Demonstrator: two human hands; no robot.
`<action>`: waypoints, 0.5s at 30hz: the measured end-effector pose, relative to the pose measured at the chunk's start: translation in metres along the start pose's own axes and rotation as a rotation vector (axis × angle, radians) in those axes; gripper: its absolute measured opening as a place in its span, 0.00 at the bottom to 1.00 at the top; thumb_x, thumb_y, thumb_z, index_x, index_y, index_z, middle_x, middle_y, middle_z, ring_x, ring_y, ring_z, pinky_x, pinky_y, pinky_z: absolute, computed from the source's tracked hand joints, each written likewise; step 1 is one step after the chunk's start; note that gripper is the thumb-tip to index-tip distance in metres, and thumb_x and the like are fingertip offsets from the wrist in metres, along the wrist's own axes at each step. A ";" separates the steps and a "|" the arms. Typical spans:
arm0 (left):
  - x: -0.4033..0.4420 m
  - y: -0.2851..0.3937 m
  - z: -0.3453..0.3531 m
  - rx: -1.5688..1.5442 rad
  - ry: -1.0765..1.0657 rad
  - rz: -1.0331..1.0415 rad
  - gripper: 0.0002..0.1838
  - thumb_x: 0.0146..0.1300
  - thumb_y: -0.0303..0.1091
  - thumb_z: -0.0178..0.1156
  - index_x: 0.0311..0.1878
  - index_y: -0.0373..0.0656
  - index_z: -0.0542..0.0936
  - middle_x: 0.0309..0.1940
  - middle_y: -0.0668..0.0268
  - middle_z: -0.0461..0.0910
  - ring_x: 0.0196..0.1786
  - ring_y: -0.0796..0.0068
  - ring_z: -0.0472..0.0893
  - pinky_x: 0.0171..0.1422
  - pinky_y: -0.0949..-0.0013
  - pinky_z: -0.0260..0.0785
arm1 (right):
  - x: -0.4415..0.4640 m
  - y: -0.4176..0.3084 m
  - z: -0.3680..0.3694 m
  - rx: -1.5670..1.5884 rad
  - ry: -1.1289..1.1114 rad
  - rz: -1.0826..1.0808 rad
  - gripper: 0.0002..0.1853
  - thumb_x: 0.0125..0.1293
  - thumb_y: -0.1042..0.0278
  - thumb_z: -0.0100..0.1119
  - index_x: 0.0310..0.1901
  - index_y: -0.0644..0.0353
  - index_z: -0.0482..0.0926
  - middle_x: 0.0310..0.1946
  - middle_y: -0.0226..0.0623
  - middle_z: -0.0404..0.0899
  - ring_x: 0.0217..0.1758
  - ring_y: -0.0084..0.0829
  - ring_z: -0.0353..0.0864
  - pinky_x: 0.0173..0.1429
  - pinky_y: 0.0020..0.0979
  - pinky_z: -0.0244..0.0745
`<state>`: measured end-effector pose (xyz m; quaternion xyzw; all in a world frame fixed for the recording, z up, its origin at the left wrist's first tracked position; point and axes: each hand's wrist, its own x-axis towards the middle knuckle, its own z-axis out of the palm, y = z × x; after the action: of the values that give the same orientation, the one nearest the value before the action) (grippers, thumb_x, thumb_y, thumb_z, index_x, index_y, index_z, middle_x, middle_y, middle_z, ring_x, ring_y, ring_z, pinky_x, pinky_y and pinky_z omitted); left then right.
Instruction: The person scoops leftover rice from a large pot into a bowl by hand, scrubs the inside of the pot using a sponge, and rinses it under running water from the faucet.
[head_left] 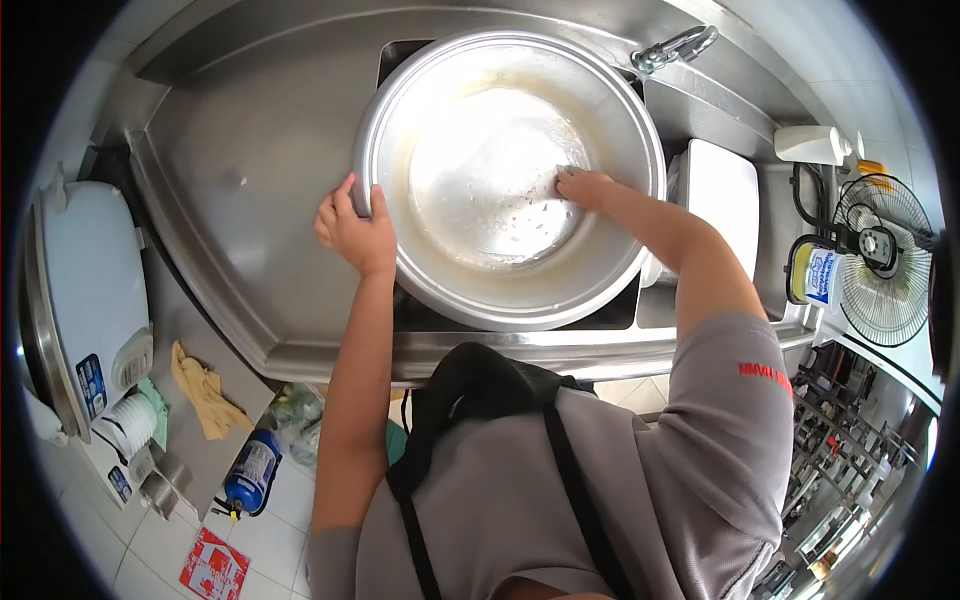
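A large round metal basin (pixel 440 235) rests over the sink opening, its inside wet, with small bits or droplets scattered on the bottom. My left hand (pixel 357 232) grips the basin's left rim, the thumb over the inner edge and the fingers outside. Inside the basin, my right hand (pixel 583 188) is low against the right part of the bottom. Its fingers are curled and pressed together; whatever they hold, if anything, is hidden.
A chrome faucet (pixel 678 48) stands behind the basin at the right. To the right are a white container (pixel 722 200) in the sink and a fan (pixel 884 260). A steel drainboard (pixel 250 190) extends left. Below it lie a yellow cloth (pixel 208 392) and a blue bottle-like cylinder (pixel 250 474).
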<state>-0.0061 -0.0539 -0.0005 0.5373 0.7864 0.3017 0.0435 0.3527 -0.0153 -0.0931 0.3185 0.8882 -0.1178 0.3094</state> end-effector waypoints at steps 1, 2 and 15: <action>0.001 0.001 0.000 -0.001 0.005 0.005 0.19 0.50 0.42 0.61 0.47 0.52 0.74 0.47 0.66 0.67 0.55 0.61 0.60 0.62 0.56 0.47 | 0.002 0.007 0.005 0.183 0.066 0.198 0.10 0.58 0.72 0.45 0.41 0.61 0.72 0.47 0.41 0.71 0.51 0.39 0.71 0.55 0.32 0.67; 0.002 0.000 -0.002 0.006 0.007 0.010 0.19 0.50 0.42 0.61 0.47 0.52 0.74 0.47 0.66 0.68 0.55 0.61 0.60 0.62 0.56 0.47 | 0.008 0.011 0.007 0.372 0.132 0.389 0.10 0.58 0.71 0.45 0.40 0.61 0.72 0.46 0.42 0.71 0.51 0.40 0.72 0.54 0.33 0.68; 0.001 -0.001 -0.002 0.000 -0.002 0.028 0.19 0.50 0.41 0.61 0.47 0.52 0.75 0.47 0.66 0.68 0.55 0.61 0.61 0.61 0.54 0.47 | 0.033 -0.016 0.015 0.214 0.331 0.944 0.11 0.56 0.70 0.47 0.36 0.63 0.79 0.43 0.42 0.74 0.50 0.38 0.70 0.54 0.34 0.66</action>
<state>-0.0079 -0.0545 0.0004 0.5486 0.7787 0.3018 0.0403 0.3298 -0.0179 -0.1250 0.7292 0.6677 -0.0036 0.1498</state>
